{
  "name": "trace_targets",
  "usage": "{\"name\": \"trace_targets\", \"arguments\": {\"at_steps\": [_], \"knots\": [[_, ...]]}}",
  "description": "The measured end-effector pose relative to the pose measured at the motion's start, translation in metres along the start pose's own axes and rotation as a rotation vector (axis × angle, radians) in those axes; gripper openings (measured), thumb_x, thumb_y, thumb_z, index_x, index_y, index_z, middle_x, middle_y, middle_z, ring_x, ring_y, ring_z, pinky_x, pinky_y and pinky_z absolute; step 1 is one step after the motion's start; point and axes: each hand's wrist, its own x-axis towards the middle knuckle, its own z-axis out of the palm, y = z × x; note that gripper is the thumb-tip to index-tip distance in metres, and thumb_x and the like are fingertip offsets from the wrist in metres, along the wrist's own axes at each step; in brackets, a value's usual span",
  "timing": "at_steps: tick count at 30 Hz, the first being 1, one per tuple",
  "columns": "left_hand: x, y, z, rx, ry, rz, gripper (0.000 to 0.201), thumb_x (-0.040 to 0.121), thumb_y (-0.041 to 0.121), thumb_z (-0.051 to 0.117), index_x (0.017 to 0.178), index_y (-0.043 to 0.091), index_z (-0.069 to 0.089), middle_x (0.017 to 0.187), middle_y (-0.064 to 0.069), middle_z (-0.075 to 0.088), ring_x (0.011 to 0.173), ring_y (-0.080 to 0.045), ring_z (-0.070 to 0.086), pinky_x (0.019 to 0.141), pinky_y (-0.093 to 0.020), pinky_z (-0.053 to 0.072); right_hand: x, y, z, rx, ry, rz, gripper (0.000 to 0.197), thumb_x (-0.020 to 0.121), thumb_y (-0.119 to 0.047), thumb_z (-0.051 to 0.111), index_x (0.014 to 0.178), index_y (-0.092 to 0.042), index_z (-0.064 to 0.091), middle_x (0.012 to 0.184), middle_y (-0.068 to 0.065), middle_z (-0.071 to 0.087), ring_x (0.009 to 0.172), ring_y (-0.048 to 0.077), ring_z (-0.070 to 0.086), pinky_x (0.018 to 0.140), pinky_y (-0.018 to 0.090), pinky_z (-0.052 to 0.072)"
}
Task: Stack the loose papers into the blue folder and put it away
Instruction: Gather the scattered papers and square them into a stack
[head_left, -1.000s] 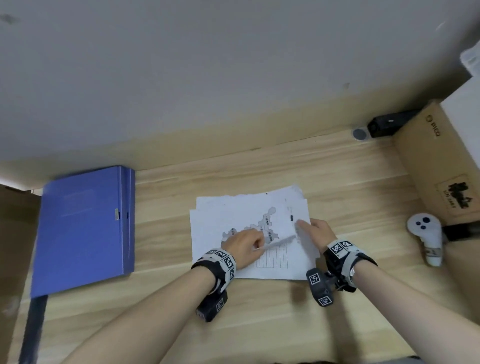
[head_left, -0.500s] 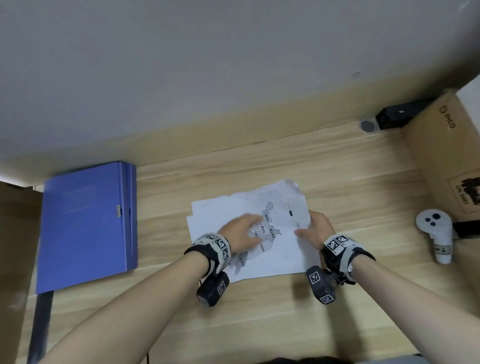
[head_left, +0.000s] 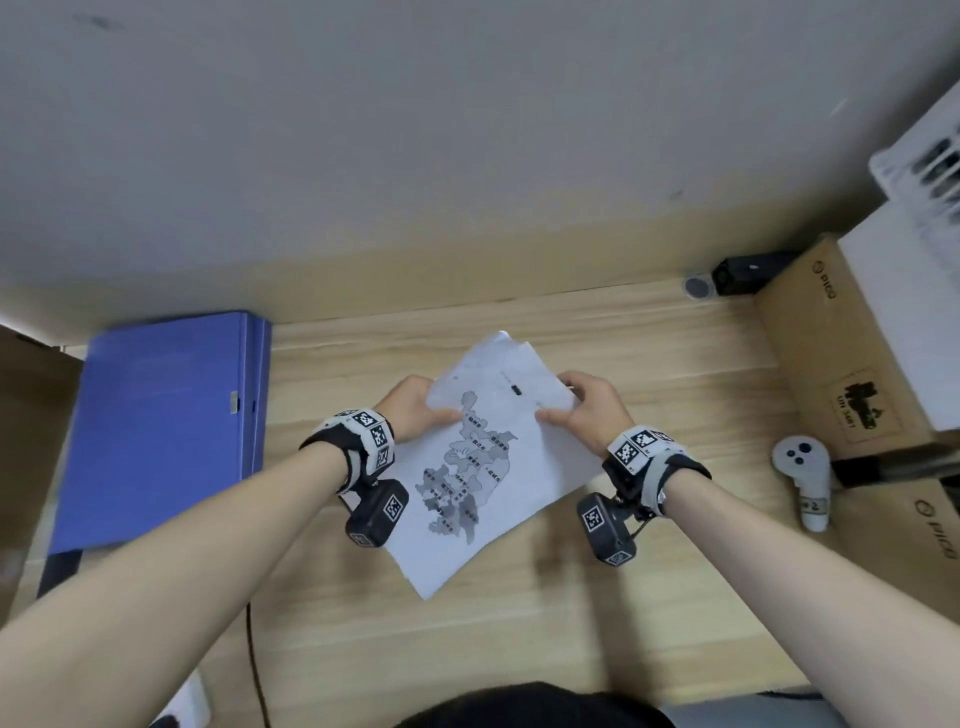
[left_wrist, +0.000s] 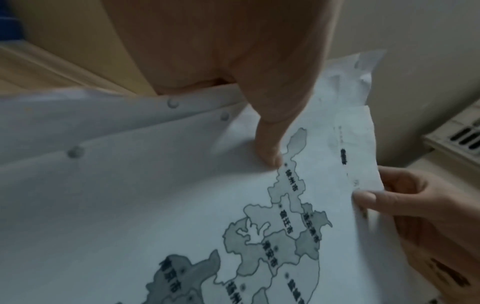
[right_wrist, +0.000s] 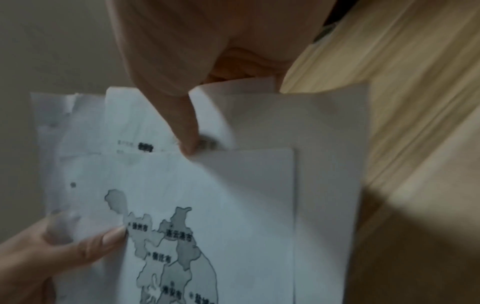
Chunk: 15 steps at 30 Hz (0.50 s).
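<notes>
A sheaf of white papers (head_left: 498, 467), its top sheet printed with a grey map, is lifted off the wooden desk (head_left: 649, 374) and tilted. My left hand (head_left: 415, 410) pinches its left edge, thumb on top of the papers (left_wrist: 182, 205). My right hand (head_left: 582, 410) pinches the right edge, thumb pressing the top sheet of the papers (right_wrist: 233, 195). The sheets are unevenly aligned at their far ends. The blue folder (head_left: 161, 431) lies shut on the desk's left side, apart from both hands.
A cardboard box (head_left: 852, 353) stands at the right with a white box on it. A white controller (head_left: 802, 478) lies beside it. A black device (head_left: 743, 273) and a small round disc (head_left: 698, 287) sit at the back edge. A wall rises behind the desk.
The papers lay flat on the desk under both hands; now both hands have gathered them, lifted them off the surface and turned them to a diagonal.
</notes>
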Motion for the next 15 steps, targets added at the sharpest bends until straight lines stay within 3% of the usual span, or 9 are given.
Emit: {"name": "trace_targets", "arguments": {"at_steps": [2,6,8,10,13,15], "knots": [[-0.012,-0.003,-0.006,-0.112,0.077,-0.007,0.023,0.083,0.027,0.075,0.096,0.008,0.073,0.097,-0.01,0.076,0.088,-0.026,0.073,0.08,-0.04,0.059,-0.003,-0.009,-0.007,0.059,0.076,0.019,0.042,0.068,-0.027,0.085,0.106,-0.021,0.066,0.103,-0.004,0.069,0.091,0.017,0.066,0.08,0.033,0.054],[-0.039,-0.001,-0.022,-0.347,0.239,0.02,0.021,0.083,0.022,0.075,0.1,0.011,0.07,0.094,-0.004,0.073,0.081,-0.015,0.07,0.076,-0.031,0.058,-0.015,-0.024,-0.016,0.289,0.158,0.051,0.059,0.067,-0.031,0.087,0.118,-0.019,0.061,0.107,0.004,0.071,0.097,0.02,0.069,0.078,0.034,0.057],[-0.054,0.003,-0.031,-0.428,0.334,0.049,0.022,0.082,0.023,0.076,0.1,0.012,0.069,0.091,0.0,0.071,0.078,-0.009,0.067,0.072,-0.025,0.055,-0.023,-0.036,-0.016,0.381,0.094,0.049,0.05,0.074,-0.024,0.083,0.119,-0.019,0.062,0.109,0.0,0.073,0.106,0.019,0.068,0.086,0.038,0.057],[-0.067,0.006,-0.037,-0.529,0.391,0.081,0.023,0.081,0.022,0.078,0.099,0.012,0.069,0.093,0.001,0.072,0.082,-0.012,0.068,0.074,-0.025,0.055,-0.029,-0.052,-0.012,0.413,0.014,0.018,0.038,0.078,-0.02,0.08,0.113,-0.023,0.066,0.109,-0.005,0.074,0.11,0.015,0.067,0.091,0.038,0.055],[-0.082,0.017,-0.042,-0.692,0.413,0.164,0.013,0.081,0.015,0.077,0.092,0.018,0.07,0.092,0.002,0.073,0.084,-0.013,0.07,0.067,-0.018,0.057,-0.033,-0.077,-0.004,0.411,-0.034,-0.031,0.033,0.075,-0.016,0.082,0.106,-0.019,0.07,0.106,-0.002,0.076,0.105,0.016,0.07,0.089,0.031,0.055],[-0.088,0.028,-0.045,-0.721,0.417,0.214,0.012,0.082,0.016,0.076,0.09,0.019,0.069,0.093,0.001,0.073,0.087,-0.014,0.07,0.069,-0.019,0.058,-0.032,-0.094,0.0,0.432,-0.005,-0.062,0.033,0.073,-0.01,0.083,0.102,-0.016,0.069,0.104,0.001,0.076,0.102,0.017,0.071,0.088,0.03,0.056]]}}
